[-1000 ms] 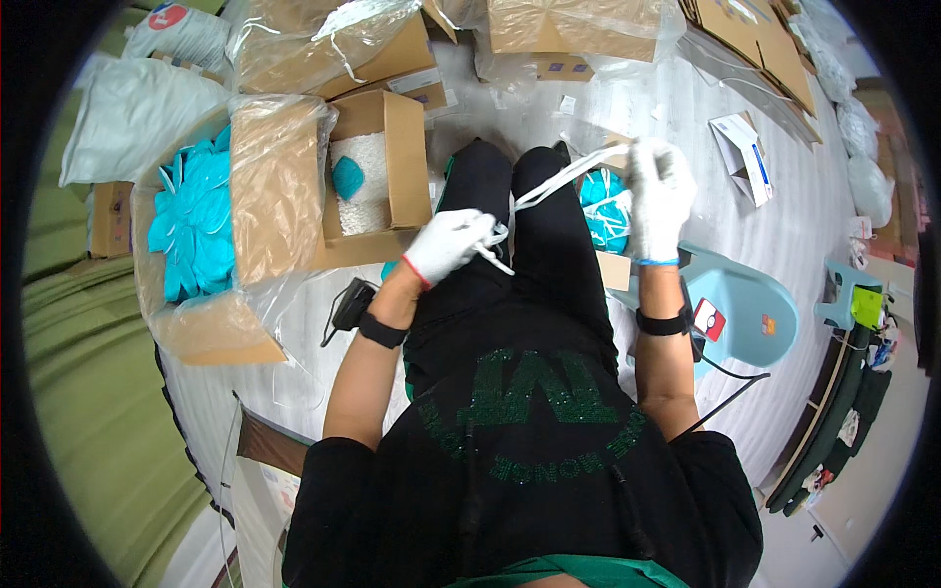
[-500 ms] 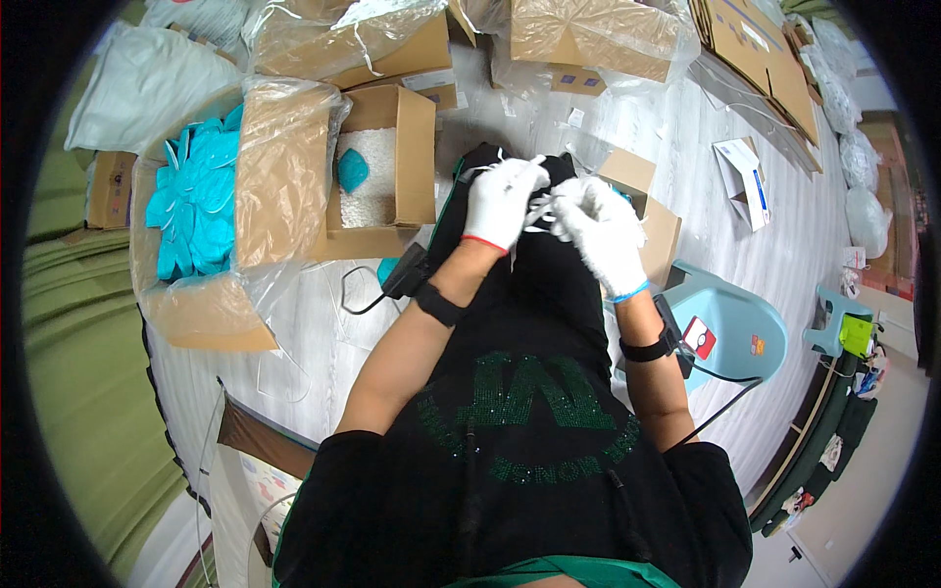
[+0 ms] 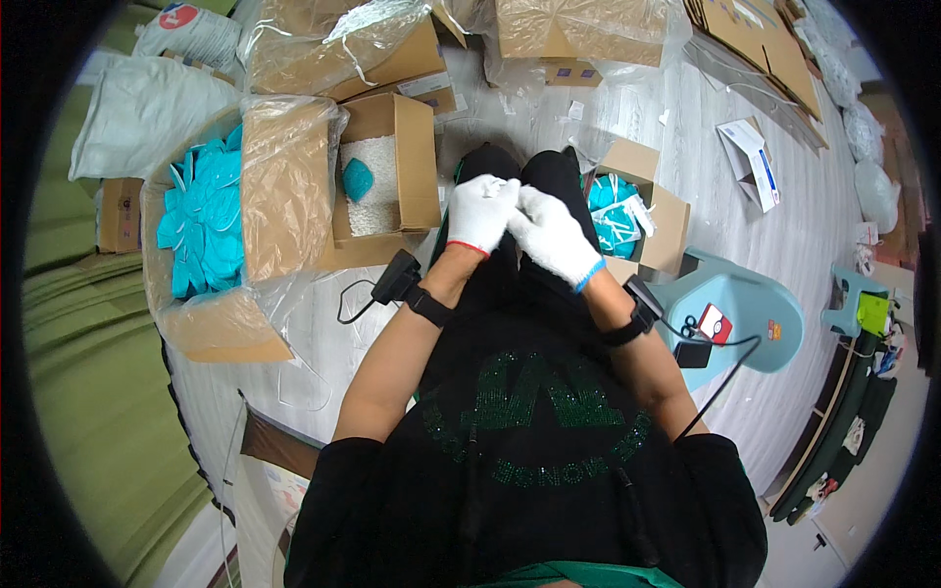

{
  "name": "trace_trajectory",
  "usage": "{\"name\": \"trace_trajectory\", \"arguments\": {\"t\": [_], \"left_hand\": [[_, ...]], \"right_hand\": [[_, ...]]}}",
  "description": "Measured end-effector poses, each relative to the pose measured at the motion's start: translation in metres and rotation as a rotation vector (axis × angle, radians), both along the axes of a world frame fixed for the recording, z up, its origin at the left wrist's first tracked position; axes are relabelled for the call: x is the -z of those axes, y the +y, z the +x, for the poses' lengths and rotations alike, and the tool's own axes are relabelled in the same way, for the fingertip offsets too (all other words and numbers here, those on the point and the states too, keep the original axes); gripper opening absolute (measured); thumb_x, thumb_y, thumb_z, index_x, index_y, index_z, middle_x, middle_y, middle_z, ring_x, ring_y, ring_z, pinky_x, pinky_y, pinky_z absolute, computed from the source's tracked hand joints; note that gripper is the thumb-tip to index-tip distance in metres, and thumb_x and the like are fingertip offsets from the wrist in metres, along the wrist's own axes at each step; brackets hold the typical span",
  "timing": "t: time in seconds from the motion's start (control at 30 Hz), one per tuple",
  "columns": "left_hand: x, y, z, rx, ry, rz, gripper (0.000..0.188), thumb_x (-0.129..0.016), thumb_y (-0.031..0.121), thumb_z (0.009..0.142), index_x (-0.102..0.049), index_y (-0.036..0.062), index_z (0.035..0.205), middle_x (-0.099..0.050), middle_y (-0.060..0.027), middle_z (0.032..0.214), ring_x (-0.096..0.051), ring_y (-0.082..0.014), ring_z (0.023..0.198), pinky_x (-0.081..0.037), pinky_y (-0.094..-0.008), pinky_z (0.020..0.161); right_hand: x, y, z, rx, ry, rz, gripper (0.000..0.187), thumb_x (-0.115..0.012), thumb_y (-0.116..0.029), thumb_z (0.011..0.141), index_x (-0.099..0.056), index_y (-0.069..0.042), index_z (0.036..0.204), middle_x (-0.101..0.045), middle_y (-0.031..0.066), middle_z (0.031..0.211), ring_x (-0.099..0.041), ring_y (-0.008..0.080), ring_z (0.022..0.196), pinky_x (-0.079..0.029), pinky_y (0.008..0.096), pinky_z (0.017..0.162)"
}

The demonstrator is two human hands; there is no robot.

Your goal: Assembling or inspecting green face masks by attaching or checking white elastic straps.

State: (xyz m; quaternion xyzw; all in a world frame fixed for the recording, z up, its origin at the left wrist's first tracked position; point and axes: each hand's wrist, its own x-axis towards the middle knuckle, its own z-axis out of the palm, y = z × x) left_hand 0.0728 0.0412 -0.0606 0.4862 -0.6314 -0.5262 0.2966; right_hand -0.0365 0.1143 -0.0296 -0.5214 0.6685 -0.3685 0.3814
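My left hand (image 3: 481, 214), in a white knit glove with a red cuff, is curled closed above my thighs. Against it rests my right hand (image 3: 555, 238), gloved in white with a blue cuff, its fingers also bent inward. The fingertips meet, and anything pinched between them is hidden. Just right of my knees, a small open carton (image 3: 670, 230) holds teal pieces with white strips (image 3: 618, 218). To the left, a teal padded piece (image 3: 358, 180) lies on white fluffy filling (image 3: 376, 211) in an open cardboard box (image 3: 417, 162).
A large plastic-lined box (image 3: 284, 186) at left is heaped with teal pieces (image 3: 204, 220). A light blue plastic chair (image 3: 760, 323) stands right, bearing a red and white box (image 3: 715, 324). Cartons under clear plastic (image 3: 588, 34) line the far side. Black cables hang from my wrist straps.
Both hands have drawn lower and closer together. The white strips seen between them earlier no longer show there. The teal pieces in the right carton are now uncovered to view.
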Motion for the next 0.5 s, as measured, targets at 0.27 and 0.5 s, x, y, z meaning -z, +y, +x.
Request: {"name": "trace_trajectory", "arguments": {"t": [0.27,0.5], "left_hand": [[0.068,-0.013,0.026,0.152,-0.552,-0.58,0.014,-0.059,0.021,0.077,-0.062,0.0097,0.069,-0.061,-0.0175,0.067,-0.061,-0.0374,0.065,-0.049,-0.0448,0.059],[0.066,-0.011,0.016,0.24,-0.645,-0.593,0.015,-0.058,0.025,0.077,-0.062,0.0122,0.07,-0.062,-0.0151,0.065,-0.062,-0.0368,0.064,-0.05,-0.0465,0.058]], "right_hand": [[0.041,0.004,0.038,0.12,-0.014,0.43,0.036,-0.048,-0.035,0.083,-0.062,-0.002,0.079,-0.062,0.0187,0.075,-0.061,0.0341,0.071,-0.047,0.0415,0.067],[0.011,0.038,0.023,0.182,-0.113,0.478,0.028,-0.051,-0.027,0.081,-0.061,-0.002,0.074,-0.057,0.0152,0.062,-0.058,0.0244,0.058,-0.045,0.0373,0.059]]}}
